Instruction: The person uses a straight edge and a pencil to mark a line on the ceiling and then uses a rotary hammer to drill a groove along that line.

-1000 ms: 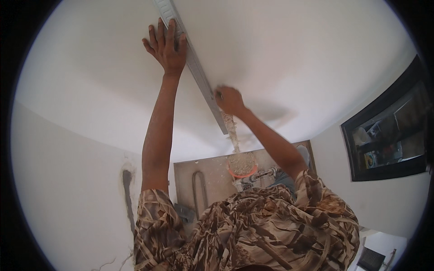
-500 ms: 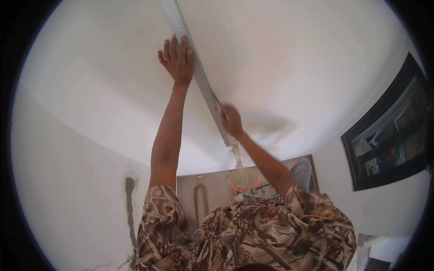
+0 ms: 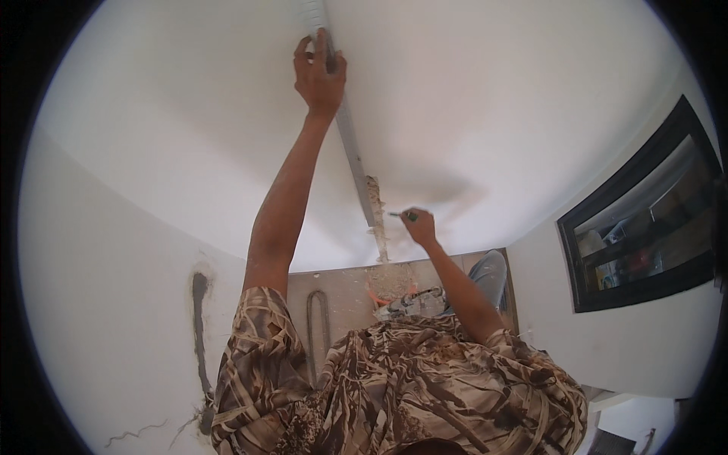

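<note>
A long grey metal straightedge (image 3: pixel 349 140) runs up the white wall. My left hand (image 3: pixel 321 80) grips it high up, fingers bent over it and thumb on its right side. Beside its lower end is a rough, chipped groove (image 3: pixel 377 196) in the plaster. To the right of that groove, and off the straightedge, my right hand (image 3: pixel 419 225) is closed on a slim pen-like thing (image 3: pixel 395 214) with a pale tip and a dark green part. The tip points left toward the groove; contact with the wall cannot be made out.
At the right stands a black-framed window (image 3: pixel 644 220). A second patched groove (image 3: pixel 199 326) marks the left wall. Below lie a bent metal rod (image 3: pixel 315 334), an orange-rimmed container (image 3: pixel 373 294) and plaster debris on the dusty floor (image 3: pixel 341 292).
The straightedge has swung more upright, and my left hand has shifted up and right along with it. My right hand has moved off the straightedge, down and right, exposing more of the chipped groove.
</note>
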`<state>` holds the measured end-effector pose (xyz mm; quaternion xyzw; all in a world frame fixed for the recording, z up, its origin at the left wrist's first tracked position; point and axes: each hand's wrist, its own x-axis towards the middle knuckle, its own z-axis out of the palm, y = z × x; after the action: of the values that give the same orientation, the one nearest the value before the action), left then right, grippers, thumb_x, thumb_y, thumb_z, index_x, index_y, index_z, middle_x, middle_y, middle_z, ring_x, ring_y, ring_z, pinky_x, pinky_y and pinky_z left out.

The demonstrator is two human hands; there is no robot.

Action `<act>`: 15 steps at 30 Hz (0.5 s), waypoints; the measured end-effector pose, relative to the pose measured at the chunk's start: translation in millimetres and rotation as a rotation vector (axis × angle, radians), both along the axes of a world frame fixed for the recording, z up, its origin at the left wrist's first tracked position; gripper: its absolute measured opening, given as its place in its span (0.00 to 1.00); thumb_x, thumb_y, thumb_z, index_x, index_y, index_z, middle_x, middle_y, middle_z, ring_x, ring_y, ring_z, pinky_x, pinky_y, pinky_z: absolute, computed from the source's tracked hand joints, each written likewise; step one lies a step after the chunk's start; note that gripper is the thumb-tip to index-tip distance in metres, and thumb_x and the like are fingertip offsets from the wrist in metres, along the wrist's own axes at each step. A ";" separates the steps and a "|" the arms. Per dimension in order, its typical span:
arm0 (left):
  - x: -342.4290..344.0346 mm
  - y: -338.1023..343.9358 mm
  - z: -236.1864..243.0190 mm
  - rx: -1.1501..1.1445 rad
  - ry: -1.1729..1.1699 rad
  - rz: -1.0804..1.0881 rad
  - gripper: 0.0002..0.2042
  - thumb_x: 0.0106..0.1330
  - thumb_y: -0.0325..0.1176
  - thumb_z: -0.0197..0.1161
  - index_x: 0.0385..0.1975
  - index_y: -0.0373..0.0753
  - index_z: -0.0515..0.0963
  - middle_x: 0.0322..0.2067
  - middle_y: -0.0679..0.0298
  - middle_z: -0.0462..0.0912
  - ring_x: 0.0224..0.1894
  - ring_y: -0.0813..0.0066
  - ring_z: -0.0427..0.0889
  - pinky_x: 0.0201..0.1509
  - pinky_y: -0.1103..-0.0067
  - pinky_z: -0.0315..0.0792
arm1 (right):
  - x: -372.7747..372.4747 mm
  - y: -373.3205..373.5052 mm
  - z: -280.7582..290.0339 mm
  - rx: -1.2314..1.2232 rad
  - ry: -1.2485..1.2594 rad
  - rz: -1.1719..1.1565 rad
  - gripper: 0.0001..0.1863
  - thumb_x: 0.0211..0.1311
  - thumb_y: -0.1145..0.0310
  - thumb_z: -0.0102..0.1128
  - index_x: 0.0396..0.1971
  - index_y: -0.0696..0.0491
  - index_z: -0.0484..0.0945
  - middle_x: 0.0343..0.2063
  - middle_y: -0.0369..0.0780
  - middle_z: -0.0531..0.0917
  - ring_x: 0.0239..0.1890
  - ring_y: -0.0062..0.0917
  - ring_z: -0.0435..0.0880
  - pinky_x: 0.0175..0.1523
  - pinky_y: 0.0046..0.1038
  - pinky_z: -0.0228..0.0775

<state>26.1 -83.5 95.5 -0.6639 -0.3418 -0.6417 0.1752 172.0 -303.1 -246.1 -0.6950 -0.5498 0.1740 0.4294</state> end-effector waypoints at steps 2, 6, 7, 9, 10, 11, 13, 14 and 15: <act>9.3 -9.5 2.9 0.013 0.002 -0.015 0.27 0.57 0.36 0.68 0.60 0.50 0.73 0.56 0.59 0.69 0.42 0.66 0.75 0.35 0.73 0.77 | 9.7 20.2 48.8 0.171 -0.007 -0.093 0.13 0.50 0.61 0.71 0.31 0.53 0.80 0.21 0.43 0.81 0.25 0.35 0.82 0.35 0.34 0.73; 38.7 -11.2 -0.3 -0.016 -0.038 -0.067 0.29 0.56 0.39 0.69 0.60 0.49 0.72 0.55 0.62 0.71 0.42 0.67 0.76 0.37 0.72 0.78 | 30.5 35.4 112.0 0.224 0.133 -0.102 0.12 0.53 0.65 0.71 0.27 0.57 0.78 0.17 0.35 0.78 0.21 0.19 0.74 0.29 0.25 0.68; 45.5 -12.1 -2.1 0.023 -0.050 -0.103 0.29 0.56 0.38 0.69 0.60 0.49 0.71 0.54 0.63 0.72 0.41 0.69 0.76 0.34 0.73 0.78 | 32.1 30.8 122.6 0.212 0.147 -0.119 0.13 0.55 0.64 0.70 0.26 0.58 0.78 0.17 0.34 0.77 0.21 0.18 0.73 0.29 0.25 0.67; 44.1 -6.0 -7.3 0.021 -0.063 -0.083 0.29 0.56 0.38 0.69 0.60 0.49 0.71 0.54 0.64 0.71 0.41 0.69 0.75 0.32 0.73 0.78 | 23.4 27.7 143.2 0.188 0.191 -0.119 0.13 0.59 0.63 0.67 0.26 0.59 0.78 0.17 0.33 0.75 0.21 0.17 0.70 0.29 0.24 0.65; 46.1 -4.9 -9.3 0.021 -0.070 -0.085 0.29 0.56 0.37 0.69 0.60 0.49 0.71 0.53 0.64 0.71 0.40 0.69 0.75 0.31 0.74 0.77 | 22.2 25.6 142.4 0.182 0.217 -0.133 0.14 0.61 0.63 0.65 0.26 0.59 0.77 0.17 0.32 0.75 0.22 0.17 0.69 0.29 0.24 0.64; 46.2 -3.6 -11.8 0.020 -0.067 -0.074 0.29 0.55 0.37 0.69 0.59 0.48 0.72 0.54 0.64 0.70 0.41 0.69 0.75 0.31 0.73 0.78 | 19.7 22.9 141.0 0.175 0.243 -0.145 0.14 0.63 0.62 0.62 0.25 0.59 0.77 0.17 0.32 0.74 0.22 0.17 0.69 0.29 0.24 0.63; 47.6 -2.5 -17.5 0.017 -0.058 -0.055 0.28 0.54 0.35 0.70 0.58 0.46 0.73 0.54 0.64 0.69 0.41 0.67 0.75 0.31 0.73 0.78 | 18.9 19.7 134.1 0.196 0.271 -0.161 0.16 0.67 0.61 0.58 0.26 0.59 0.77 0.18 0.33 0.74 0.23 0.16 0.68 0.29 0.23 0.62; 48.0 -2.5 -20.6 0.025 -0.058 -0.044 0.28 0.54 0.35 0.70 0.58 0.46 0.73 0.54 0.64 0.69 0.41 0.67 0.76 0.31 0.73 0.78 | 19.9 18.9 128.4 0.223 0.271 -0.164 0.16 0.68 0.61 0.56 0.26 0.59 0.76 0.19 0.33 0.74 0.24 0.15 0.69 0.29 0.23 0.62; 47.1 -1.9 -23.6 0.034 -0.058 -0.033 0.28 0.54 0.35 0.70 0.58 0.46 0.74 0.54 0.64 0.69 0.41 0.67 0.76 0.31 0.73 0.78 | 21.7 18.6 123.5 0.249 0.272 -0.165 0.17 0.70 0.61 0.53 0.27 0.58 0.76 0.19 0.33 0.74 0.25 0.15 0.69 0.30 0.22 0.62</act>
<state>73.1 -85.4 71.9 -0.6475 -0.3249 -0.6691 0.1660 193.7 -284.4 -122.6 -0.6493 -0.4452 0.1609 0.5952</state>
